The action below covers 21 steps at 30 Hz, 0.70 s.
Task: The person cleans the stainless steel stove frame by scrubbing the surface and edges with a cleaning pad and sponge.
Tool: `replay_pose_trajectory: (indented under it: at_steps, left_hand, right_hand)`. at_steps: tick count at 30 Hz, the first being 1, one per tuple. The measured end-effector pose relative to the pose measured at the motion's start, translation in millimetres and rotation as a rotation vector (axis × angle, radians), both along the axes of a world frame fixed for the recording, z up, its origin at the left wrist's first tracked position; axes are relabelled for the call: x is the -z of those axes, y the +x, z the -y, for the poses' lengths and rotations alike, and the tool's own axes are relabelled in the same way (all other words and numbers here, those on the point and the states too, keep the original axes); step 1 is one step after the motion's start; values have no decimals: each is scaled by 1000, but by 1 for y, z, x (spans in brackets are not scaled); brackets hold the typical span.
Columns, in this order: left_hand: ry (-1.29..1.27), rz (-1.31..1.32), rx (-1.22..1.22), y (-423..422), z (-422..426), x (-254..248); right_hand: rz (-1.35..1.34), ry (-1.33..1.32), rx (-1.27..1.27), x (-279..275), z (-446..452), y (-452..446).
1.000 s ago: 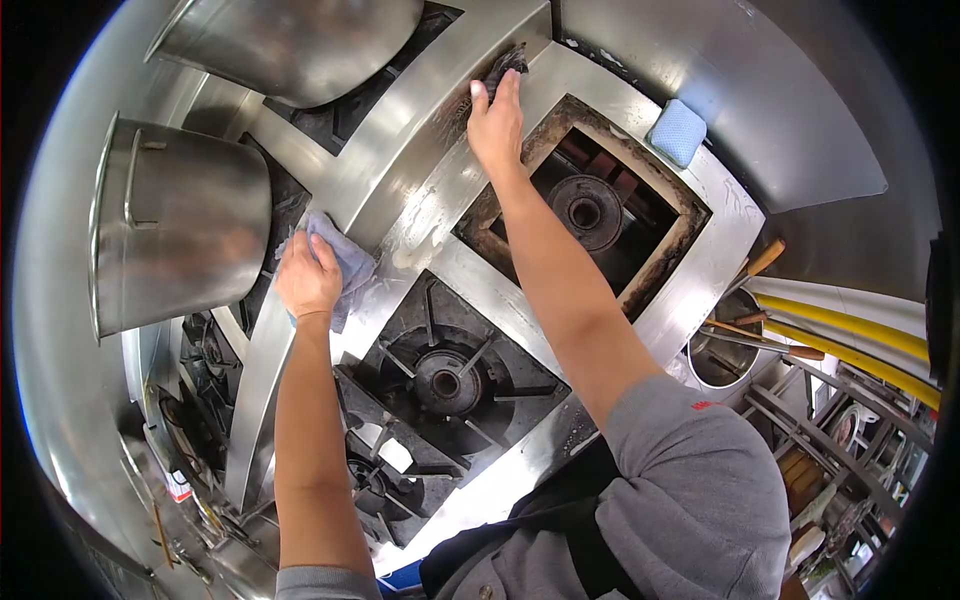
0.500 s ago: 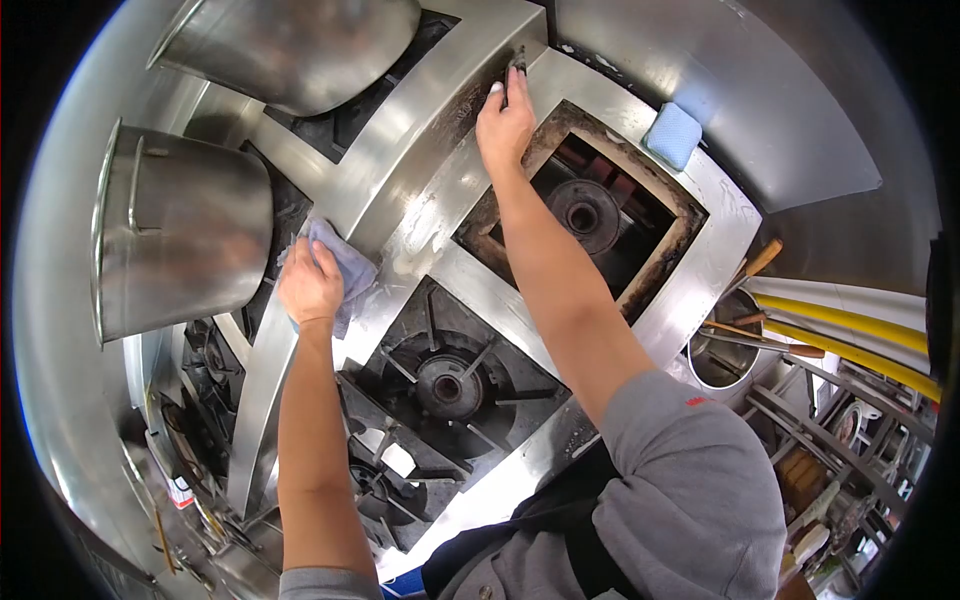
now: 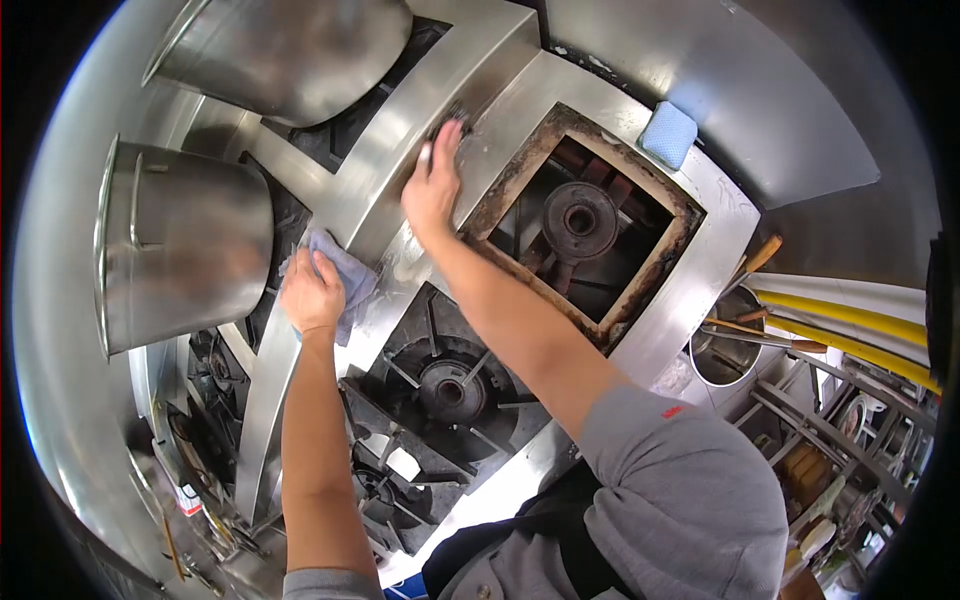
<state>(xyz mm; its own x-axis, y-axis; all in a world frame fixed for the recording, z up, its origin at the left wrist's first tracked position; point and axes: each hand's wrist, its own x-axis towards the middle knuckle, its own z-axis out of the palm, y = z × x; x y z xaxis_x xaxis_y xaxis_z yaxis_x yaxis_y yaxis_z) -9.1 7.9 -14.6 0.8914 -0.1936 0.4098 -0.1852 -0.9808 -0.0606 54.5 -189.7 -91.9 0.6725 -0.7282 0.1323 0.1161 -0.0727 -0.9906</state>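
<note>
My left hand (image 3: 312,290) is closed on a bluish-grey cloth (image 3: 345,272), pressed against the raised steel ledge beside the large pot. Farther up the same ledge, my right hand (image 3: 433,190) holds a dark scrubber (image 3: 455,117) against the ledge's upright face. Fingers partly hide the scrubber. To the right of that hand is a square burner opening (image 3: 582,222) with a stained rim. A second burner (image 3: 452,392) with a black grate lies between my forearms. The steel around the ledge (image 3: 402,262) has whitish wet streaks.
Two big steel pots (image 3: 190,245) (image 3: 290,60) stand on the left burners. A blue sponge (image 3: 668,135) sits at the back right edge. A metal container (image 3: 724,350) holds wooden-handled tools at right, near yellow pipes (image 3: 850,315) and a metal rack (image 3: 835,430).
My right hand has moved down and left along the ledge with the scrubber, away from the back corner. My left hand stays nearly in place on the cloth.
</note>
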Motion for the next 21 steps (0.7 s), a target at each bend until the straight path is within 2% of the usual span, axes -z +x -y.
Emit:
replay_pose_trajectory:
  at_steps: [6,8,12,14,16,18,19,21]
  left_hand:
    - [-3,27,16,0,-3,3]
    - [-8,34,21,-1,-4,4]
    - [2,-7,-1,1,-3,3]
    - [2,25,18,2,-5,6]
    - [7,50,28,3,-7,6]
    - [-13,30,24,0,-2,2]
    - [-15,23,20,-2,-3,3]
    - [-4,-1,-14,1,-2,4]
  right_hand:
    - [58,66,201,-2,109,77]
    - [64,89,188,-2,94,68]
    - [-21,-3,-12,1,-5,-13]
    - [5,-8,4,12,20,13]
    - [73,43,147,11,72,54]
    - [75,87,149,5,94,67]
    - [84,124,155,3,100,67]
    - [5,117,71,4,52,36]
